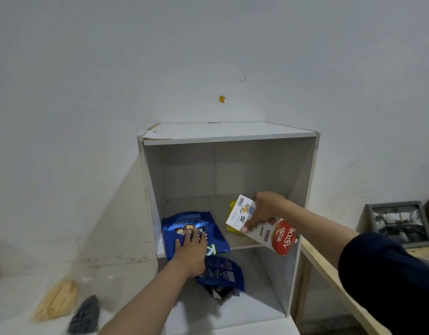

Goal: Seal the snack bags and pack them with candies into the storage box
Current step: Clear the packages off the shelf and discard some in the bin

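Observation:
A white open-front storage box (229, 137) with a middle shelf stands against the wall. A blue snack bag (179, 224) lies on the left of that shelf, and my left hand (190, 250) rests flat on it with fingers spread. My right hand (263, 210) grips a white and red Astor snack box (271, 234), tilted at the shelf's right front. A yellow packet (232, 207) shows behind that box on the shelf. A second blue snack bag (224, 272) lies in the lower compartment, partly hidden by my left wrist.
Two clear bags lie on the white surface at lower left, one with pale yellow sticks (56, 302) and one with dark pieces (85, 315). A wooden table edge (329, 272) runs along the right, with a framed picture (400, 223) leaning behind it.

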Demonstrator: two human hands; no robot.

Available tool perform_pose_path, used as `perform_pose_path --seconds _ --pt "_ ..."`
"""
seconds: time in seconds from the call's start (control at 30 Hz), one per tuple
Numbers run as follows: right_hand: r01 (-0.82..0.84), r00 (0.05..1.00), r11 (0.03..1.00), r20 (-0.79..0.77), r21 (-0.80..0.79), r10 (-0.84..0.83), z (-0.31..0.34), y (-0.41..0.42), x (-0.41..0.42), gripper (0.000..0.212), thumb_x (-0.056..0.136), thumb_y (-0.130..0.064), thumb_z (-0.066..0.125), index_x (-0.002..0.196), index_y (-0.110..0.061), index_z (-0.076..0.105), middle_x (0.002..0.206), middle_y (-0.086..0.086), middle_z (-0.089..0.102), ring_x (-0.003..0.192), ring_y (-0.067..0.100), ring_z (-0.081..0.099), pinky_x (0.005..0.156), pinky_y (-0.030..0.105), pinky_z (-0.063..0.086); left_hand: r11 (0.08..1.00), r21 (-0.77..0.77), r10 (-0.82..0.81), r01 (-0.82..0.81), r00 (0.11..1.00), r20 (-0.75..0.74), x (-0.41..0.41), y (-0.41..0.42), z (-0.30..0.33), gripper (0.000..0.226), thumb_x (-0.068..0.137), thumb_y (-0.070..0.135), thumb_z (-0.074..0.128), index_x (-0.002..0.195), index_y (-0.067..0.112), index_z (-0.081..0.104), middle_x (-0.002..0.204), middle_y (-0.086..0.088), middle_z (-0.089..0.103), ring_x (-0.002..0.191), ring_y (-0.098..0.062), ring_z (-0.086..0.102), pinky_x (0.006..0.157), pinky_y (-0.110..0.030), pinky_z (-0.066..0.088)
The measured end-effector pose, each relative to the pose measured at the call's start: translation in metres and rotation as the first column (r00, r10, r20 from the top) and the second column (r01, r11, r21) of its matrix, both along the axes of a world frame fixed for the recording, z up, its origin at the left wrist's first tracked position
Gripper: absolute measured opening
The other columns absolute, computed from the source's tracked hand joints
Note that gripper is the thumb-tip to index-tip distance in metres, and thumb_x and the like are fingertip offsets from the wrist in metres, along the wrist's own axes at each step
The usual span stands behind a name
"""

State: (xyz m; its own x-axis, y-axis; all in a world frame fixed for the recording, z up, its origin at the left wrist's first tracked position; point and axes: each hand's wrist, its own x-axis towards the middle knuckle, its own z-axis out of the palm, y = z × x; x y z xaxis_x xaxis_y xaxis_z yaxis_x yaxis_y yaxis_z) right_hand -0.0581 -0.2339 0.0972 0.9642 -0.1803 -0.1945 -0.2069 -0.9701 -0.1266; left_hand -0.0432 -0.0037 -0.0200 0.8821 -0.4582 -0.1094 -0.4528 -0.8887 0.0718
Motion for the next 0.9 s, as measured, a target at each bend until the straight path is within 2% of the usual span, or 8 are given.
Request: perform_pose_path --seconds 0.1,0.17,0.33,0.5,0.6,0.67,0.73,0.9 --pt "-0.029 0.998 1.000 0.052 -0.009 0.029 0.007 0.004 -0.019 0.072 0.046 -0.071 0.078 0.093 -0.020 0.060 0.072 -0.004 0.071 0.054 0.010 0.069 0.056 0.023 0.055 0.992 -0.130 0.006 -0.003 1.000 0.027 -0.011 0.007 0.010 0.063 0.081 -0.004 0.044 0.142 0.008 0.030 0.147 -0.017 0.034 0.131 -0.036 0.038 0.104 -0.049 0.039" --pt "-0.039 0.995 0.999 0.086 -0.009 0.040 0.011 0.005 -0.037 0.074 0.045 -0.073 0.076 0.095 -0.021 0.059 0.071 -0.005 0.070 0.054 0.009 0.068 0.051 0.021 0.052 0.980 -0.198 0.008 0.011 0.995 0.095 -0.024 0.012 0.018 0.052 0.080 -0.006 0.042 0.129 0.010 0.047 0.130 -0.013 0.053 0.113 -0.031 0.054 0.091 -0.041 0.048" --pt "-0.063 0.991 0.998 0.118 0.016 0.061 0.018 0.002 -0.088 0.085 0.033 -0.084 0.070 0.090 -0.021 0.061 0.069 -0.006 0.071 0.058 0.008 0.069 0.057 0.024 0.055 0.938 -0.339 0.130 -0.076 0.982 0.140 -0.078 0.016 0.033 0.043 0.083 0.002 0.041 0.124 0.011 0.052 0.125 -0.009 0.059 0.116 -0.028 0.053 0.083 -0.031 0.042" --pt "-0.125 0.986 0.986 0.127 0.107 0.111 0.015 0.003 -0.136 0.074 0.044 -0.079 0.072 0.082 -0.017 0.064 0.069 -0.003 0.072 0.057 0.010 0.070 0.060 0.024 0.056 0.853 -0.510 0.189 -0.113 0.977 0.099 -0.136 0.021 0.041 0.009 0.092 0.009 0.039 0.092 0.012 0.047 0.102 -0.019 0.062 0.094 -0.034 0.057 0.065 -0.030 0.033" --pt "-0.193 0.977 0.959 0.129 0.207 0.168 0.005 0.014 -0.163 0.065 0.064 -0.075 0.063 0.085 -0.014 0.064 0.074 0.001 0.073 0.064 0.015 0.070 0.060 0.024 0.054 0.669 -0.708 0.285 -0.229 0.958 -0.040 -0.170 0.029 0.040 0.013 0.097 0.015 0.038 0.104 0.008 0.046 0.102 -0.014 0.059 0.092 -0.030 0.057 0.072 -0.030 0.040" --pt "-0.241 0.966 0.918 0.172 0.316 0.194 -0.001 0.024 -0.181 0.045 0.075 -0.069 0.058 0.074 -0.024 0.061 0.065 -0.004 0.069 0.056 0.008 0.066 0.048 0.016 0.050 0.452 -0.823 0.300 -0.343 0.928 -0.221 -0.192 0.039 0.039 0.016 0.098 0.016 0.041 0.109 0.007 0.048 0.100 -0.010 0.061 0.089 -0.026 0.060 0.076 -0.033 0.047" --pt "-0.267 0.957 0.869 0.219 0.416 0.189 -0.007 0.037 -0.196 0.036 0.081 -0.063 0.056 0.072 -0.028 0.056 0.058 -0.009 0.064 0.048 0.003 0.064 0.040 0.012 0.046 0.260 -0.865 0.254 -0.430 0.894 -0.368 -0.213 0.055 0.036 0.016 0.095 0.012 0.046 0.104 0.003 0.057 0.090 -0.011 0.068 0.078 -0.026 0.066 0.068 -0.035 0.054" --pt "-0.261 0.964 0.753 0.202 0.605 0.172 -0.030 0.083 -0.221 0.035 0.090 -0.053 0.050 0.088 -0.020 0.061 0.086 0.004 0.073 0.069 0.014 0.071 0.058 0.024 0.055 0.098 -0.825 0.332 -0.557 0.800 -0.500 -0.255 0.105 0.028 0.013 0.089 0.010 0.057 0.086 0.000 0.065 0.077 -0.016 0.071 0.065 -0.030 0.067 0.061 -0.036 0.055"
